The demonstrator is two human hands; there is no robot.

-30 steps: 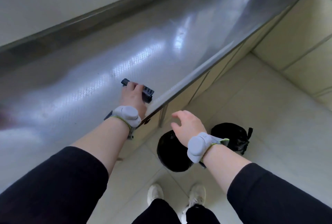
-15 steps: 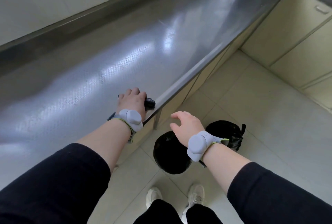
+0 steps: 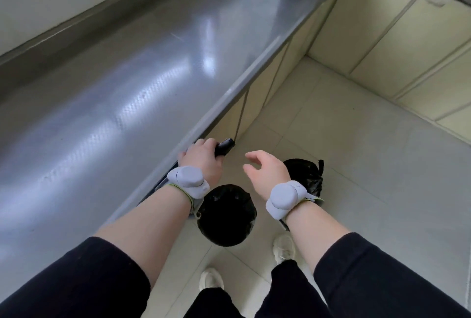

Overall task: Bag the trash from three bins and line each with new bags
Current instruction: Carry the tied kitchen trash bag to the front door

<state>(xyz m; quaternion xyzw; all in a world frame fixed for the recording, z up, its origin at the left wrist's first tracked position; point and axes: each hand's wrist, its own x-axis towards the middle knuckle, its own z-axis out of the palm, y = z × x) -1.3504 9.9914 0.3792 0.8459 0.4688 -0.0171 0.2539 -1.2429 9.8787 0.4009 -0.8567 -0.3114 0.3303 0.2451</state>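
I'm seeing left hand [image 3: 202, 158] gripping black roll [image 3: 224, 147], frame centre: light, slippery film, best held round core. Right hand [image 3: 266, 173] hovering beside it, fingers loosely spread, empty.

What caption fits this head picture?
Left hand grips a black roll above the bin; right hand open.

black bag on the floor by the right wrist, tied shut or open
Tied shut: the black plastic bag bunches into a knot with a tail sticking up at its top right.

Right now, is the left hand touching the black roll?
Touching. The head view shows the left hand with fingers curled round the black roll, one end sticking out past the counter edge.
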